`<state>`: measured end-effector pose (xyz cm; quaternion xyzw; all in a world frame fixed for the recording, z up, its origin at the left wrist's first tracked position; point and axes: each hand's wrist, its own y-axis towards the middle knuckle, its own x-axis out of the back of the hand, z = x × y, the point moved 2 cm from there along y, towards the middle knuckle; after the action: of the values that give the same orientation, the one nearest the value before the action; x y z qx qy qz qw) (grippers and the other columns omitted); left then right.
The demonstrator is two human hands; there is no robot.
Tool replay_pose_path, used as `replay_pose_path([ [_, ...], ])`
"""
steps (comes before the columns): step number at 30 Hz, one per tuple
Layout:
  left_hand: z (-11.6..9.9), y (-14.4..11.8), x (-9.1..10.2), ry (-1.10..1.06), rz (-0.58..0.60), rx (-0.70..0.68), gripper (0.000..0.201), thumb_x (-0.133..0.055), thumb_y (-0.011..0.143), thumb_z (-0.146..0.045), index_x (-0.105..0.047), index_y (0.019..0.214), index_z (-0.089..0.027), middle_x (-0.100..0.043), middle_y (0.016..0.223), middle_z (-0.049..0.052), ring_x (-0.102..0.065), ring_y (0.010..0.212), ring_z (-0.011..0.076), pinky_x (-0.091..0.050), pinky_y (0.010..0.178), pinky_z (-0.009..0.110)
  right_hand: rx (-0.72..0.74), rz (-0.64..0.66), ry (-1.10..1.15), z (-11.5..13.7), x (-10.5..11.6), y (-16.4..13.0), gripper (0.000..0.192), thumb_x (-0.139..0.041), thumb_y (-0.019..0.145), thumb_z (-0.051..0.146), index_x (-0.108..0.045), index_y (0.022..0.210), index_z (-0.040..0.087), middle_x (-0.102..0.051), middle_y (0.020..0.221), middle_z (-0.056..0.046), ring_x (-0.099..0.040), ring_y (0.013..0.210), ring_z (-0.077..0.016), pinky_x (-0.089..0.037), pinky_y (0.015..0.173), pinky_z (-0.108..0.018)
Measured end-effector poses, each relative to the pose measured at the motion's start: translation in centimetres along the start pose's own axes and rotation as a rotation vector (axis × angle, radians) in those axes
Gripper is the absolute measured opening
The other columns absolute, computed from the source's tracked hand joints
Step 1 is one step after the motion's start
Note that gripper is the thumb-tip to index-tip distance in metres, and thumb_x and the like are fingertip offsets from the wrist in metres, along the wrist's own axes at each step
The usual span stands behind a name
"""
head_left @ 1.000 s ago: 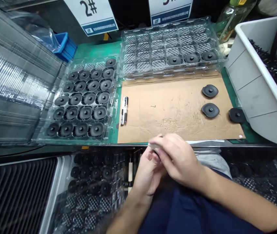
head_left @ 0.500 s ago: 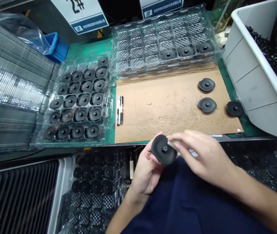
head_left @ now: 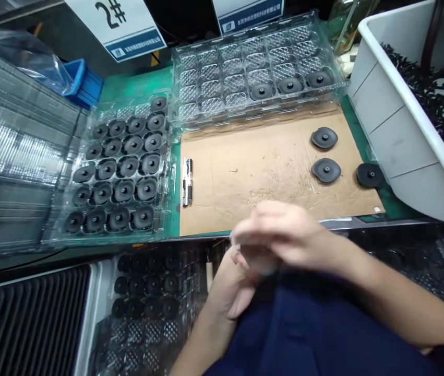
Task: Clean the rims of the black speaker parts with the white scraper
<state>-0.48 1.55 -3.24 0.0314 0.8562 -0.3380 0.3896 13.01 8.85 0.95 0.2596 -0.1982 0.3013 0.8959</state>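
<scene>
My right hand (head_left: 284, 235) is motion-blurred and lies over my left hand (head_left: 233, 292), both at the near table edge above my dark blue lap. My left hand is cupped beneath it; the black disc it held a moment ago is hidden under my right fingers. Three loose black discs (head_left: 325, 170) lie at the right end of a brown cardboard sheet (head_left: 261, 172). A clear tray (head_left: 167, 230) on the left is packed with several black discs. A second clear tray (head_left: 222, 78) at the back holds three discs (head_left: 289, 85).
A pen (head_left: 187, 181) lies at the cardboard's left edge. A white bin (head_left: 397, 130) of small black parts stands on the right. Stacked clear trays (head_left: 14, 156) fill the left. More disc trays (head_left: 147, 287) sit below the table edge. A blue box (head_left: 84, 81) sits at the back left.
Half a second ago my left hand showed a black disc and my right fingers pinched a small white piece beside it. Now my right hand has swept left over the disc and hides it.
</scene>
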Motion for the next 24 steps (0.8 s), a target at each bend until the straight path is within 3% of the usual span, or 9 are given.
replay_pose_path([
  [4,-0.6,-0.3,0.2,-0.055,0.084,-0.002,0.057,-0.076,0.069,-0.031,-0.055,0.121,-0.02,-0.056,0.129,0.012,-0.057,0.112,0.0323,-0.05,0.091,0.037,-0.449,-0.078,-0.117,-5.5,-0.2,-2.6,0.025,-0.045,0.09,0.022,-0.061,0.109,0.02,-0.065,0.097,-0.006,-0.06,0.088,-0.0167,-0.046,0.078,-0.03],
  [7,-0.8,-0.3,0.4,-0.064,0.086,-0.01,0.06,-0.074,0.07,-0.034,-0.053,0.124,-0.02,-0.051,0.134,0.014,-0.053,0.116,0.0339,-0.049,0.094,0.038,-0.561,-0.067,-0.126,-8.3,-2.3,-5.8,0.025,-0.045,0.089,0.022,-0.061,0.108,0.02,-0.066,0.103,-0.007,-0.061,0.096,-0.0208,-0.047,0.084,-0.035],
  [9,-0.9,-0.3,0.3,-0.072,0.094,-0.009,0.062,-0.074,0.069,-0.037,-0.053,0.125,-0.019,-0.05,0.135,0.015,-0.053,0.117,0.034,-0.049,0.094,0.038,-0.576,-0.09,-0.099,-8.8,-3.3,-7.1,0.023,-0.046,0.088,0.021,-0.062,0.105,0.019,-0.067,0.102,-0.007,-0.062,0.096,-0.0201,-0.047,0.084,-0.034],
  [11,-0.9,-0.2,0.1,-0.08,0.091,-0.017,0.063,-0.074,0.069,-0.038,-0.053,0.124,-0.018,-0.05,0.135,0.015,-0.052,0.117,0.0336,-0.048,0.094,0.037,-0.597,-0.135,-0.09,-8.1,-3.4,-7.1,0.022,-0.045,0.089,0.022,-0.061,0.104,0.018,-0.067,0.102,-0.006,-0.062,0.093,-0.0183,-0.048,0.08,-0.031],
  [14,-0.8,0.1,-0.2,-0.071,0.059,-0.057,0.06,-0.074,0.07,-0.038,-0.053,0.124,-0.02,-0.053,0.132,0.013,-0.055,0.115,0.0317,-0.049,0.093,0.036,-0.591,-0.242,-0.087,-5.0,-1.9,-4.9,0.024,-0.046,0.09,0.025,-0.059,0.109,0.021,-0.065,0.104,-0.004,-0.061,0.083,-0.0144,-0.048,0.07,-0.026],
  [17,-0.8,0.4,0.2,-0.03,0.007,-0.123,0.05,-0.076,0.068,-0.038,-0.061,0.112,-0.018,-0.064,0.115,0.009,-0.061,0.105,0.0255,-0.052,0.087,0.031,-0.38,-0.303,-0.077,-0.6,-1.0,-1.8,0.025,-0.048,0.09,0.022,-0.059,0.113,0.019,-0.064,0.1,-0.004,-0.058,0.086,-0.0143,-0.046,0.075,-0.027],
  [20,-1.1,0.6,0.9,0.001,-0.071,-0.176,0.041,-0.075,0.07,-0.034,-0.064,0.106,-0.019,-0.067,0.107,0.005,-0.062,0.102,0.0192,-0.052,0.083,0.022,-0.163,-0.213,-0.07,2.4,-1.6,-0.1,0.023,-0.046,0.089,0.016,-0.059,0.108,0.013,-0.065,0.092,-0.006,-0.057,0.085,-0.0157,-0.045,0.08,-0.03],
  [23,-1.3,0.8,1.2,0.004,-0.128,-0.24,0.052,-0.077,0.067,-0.035,-0.06,0.114,-0.023,-0.064,0.114,0.004,-0.061,0.102,0.0183,-0.052,0.082,0.022,-0.179,-0.02,-0.023,2.7,-2.2,0.5,0.02,-0.046,0.088,0.012,-0.061,0.101,0.015,-0.066,0.089,-0.004,-0.057,0.079,-0.0134,-0.046,0.076,-0.027],
  [24,-1.3,0.8,1.0,0.009,-0.13,-0.248,0.053,-0.078,0.065,-0.036,-0.061,0.113,-0.023,-0.064,0.112,0.004,-0.062,0.101,0.0185,-0.052,0.082,0.022,-0.2,-0.008,-0.046,2.6,-2.2,0.6,0.02,-0.046,0.088,0.012,-0.061,0.1,0.015,-0.066,0.088,-0.004,-0.057,0.078,-0.0136,-0.046,0.075,-0.027],
])
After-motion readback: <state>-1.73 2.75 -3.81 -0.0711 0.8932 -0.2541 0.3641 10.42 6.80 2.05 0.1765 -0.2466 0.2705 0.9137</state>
